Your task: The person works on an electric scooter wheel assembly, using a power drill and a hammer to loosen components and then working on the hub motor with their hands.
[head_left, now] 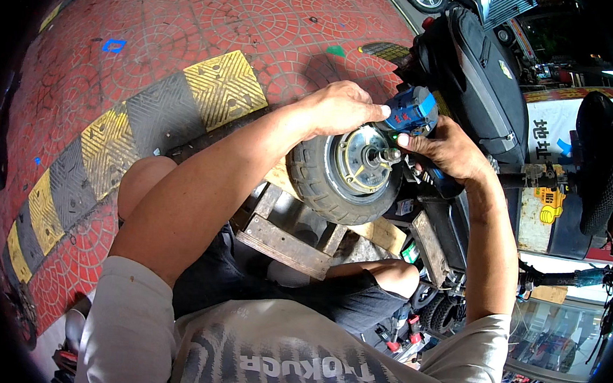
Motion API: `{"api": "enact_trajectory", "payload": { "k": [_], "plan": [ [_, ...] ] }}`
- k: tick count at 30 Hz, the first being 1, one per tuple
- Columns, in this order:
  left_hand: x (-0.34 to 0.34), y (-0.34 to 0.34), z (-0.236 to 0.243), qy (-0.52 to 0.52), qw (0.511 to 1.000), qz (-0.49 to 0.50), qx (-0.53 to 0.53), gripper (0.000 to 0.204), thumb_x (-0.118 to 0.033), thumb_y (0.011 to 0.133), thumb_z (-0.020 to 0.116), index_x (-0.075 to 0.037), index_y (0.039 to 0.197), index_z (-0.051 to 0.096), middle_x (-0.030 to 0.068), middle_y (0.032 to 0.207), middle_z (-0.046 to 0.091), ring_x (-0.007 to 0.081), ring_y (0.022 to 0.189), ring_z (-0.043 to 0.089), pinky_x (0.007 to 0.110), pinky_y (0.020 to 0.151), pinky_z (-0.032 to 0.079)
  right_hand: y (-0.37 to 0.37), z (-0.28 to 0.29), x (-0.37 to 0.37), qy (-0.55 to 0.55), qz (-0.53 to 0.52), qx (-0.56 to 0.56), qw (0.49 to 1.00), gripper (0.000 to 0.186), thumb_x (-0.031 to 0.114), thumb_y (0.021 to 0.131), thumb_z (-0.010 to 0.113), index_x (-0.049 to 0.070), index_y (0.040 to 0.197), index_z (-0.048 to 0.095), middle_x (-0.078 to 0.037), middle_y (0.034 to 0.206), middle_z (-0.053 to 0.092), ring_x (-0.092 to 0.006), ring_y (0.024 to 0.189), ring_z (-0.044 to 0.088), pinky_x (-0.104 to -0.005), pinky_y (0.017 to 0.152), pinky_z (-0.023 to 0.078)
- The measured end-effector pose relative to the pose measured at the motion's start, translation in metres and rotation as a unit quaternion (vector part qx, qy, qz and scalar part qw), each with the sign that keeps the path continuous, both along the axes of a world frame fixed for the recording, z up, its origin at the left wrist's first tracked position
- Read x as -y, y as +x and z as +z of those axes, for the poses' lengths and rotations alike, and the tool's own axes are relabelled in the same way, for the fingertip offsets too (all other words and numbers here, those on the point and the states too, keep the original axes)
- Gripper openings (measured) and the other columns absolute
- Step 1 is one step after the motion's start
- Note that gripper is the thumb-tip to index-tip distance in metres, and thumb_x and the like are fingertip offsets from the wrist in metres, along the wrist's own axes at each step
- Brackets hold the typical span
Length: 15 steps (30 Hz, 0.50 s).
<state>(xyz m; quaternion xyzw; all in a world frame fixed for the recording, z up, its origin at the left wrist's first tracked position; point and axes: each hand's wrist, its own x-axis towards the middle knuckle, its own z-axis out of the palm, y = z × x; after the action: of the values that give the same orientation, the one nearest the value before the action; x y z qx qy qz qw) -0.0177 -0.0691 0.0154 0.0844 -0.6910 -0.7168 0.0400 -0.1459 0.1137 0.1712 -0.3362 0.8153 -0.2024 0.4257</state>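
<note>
A wheel with a black knobby tyre (321,182) and a round metal hub (364,163) lies tilted in front of me. An axle end with a nut sticks out of the hub toward the right. My right hand (456,151) is wrapped around the dark handle of a blue cordless drill (413,108), thumb near the hub. The drill's body rests above the hub's far right side. Over the tyre's far edge, my left hand (343,109) has its thumb against the drill's front end. Its other fingers are curled and mostly hidden, so what they hold does not show.
Under the wheel is a wooden frame (285,246). A yellow and black speed bump (160,112) crosses the red paved ground (170,15) at left. A black bag (478,83) stands beyond my right hand; a black saddle (599,164) is farther right. Tools (400,330) lie near my knee.
</note>
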Motion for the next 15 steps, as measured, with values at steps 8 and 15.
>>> {"api": "enact_trajectory", "payload": {
  "k": [8, 15],
  "plan": [
    [0.0008, 0.0014, 0.0014, -0.037, 0.999, 0.000, 0.009, 0.049, -0.044, 0.108, 0.072, 0.004, 0.110, 0.082, 0.0109, 0.100, 0.081, 0.0179, 0.095, 0.074, 0.038, 0.092, 0.059, -0.0055, -0.0040, -0.0006, 0.003, 0.012, 0.000, 1.000, 0.041, 0.037, 0.094, 0.092, 0.004, 0.116, 0.078, -0.001, 0.088, 0.074, -0.0104, 0.068, 0.062, -0.0294, 0.063, 0.052],
    [0.0005, -0.0021, 0.0016, -0.018, 1.000, 0.010, -0.003, 0.051, -0.046, 0.106, 0.075, 0.004, 0.104, 0.082, 0.0106, 0.093, 0.079, 0.0151, 0.089, 0.071, 0.038, 0.083, 0.059, -0.0044, 0.0026, 0.0027, 0.004, 0.004, -0.005, 1.000, 0.039, 0.032, 0.095, 0.092, 0.003, 0.117, 0.079, 0.000, 0.089, 0.074, -0.0100, 0.070, 0.063, -0.0286, 0.065, 0.053]
  ]
}}
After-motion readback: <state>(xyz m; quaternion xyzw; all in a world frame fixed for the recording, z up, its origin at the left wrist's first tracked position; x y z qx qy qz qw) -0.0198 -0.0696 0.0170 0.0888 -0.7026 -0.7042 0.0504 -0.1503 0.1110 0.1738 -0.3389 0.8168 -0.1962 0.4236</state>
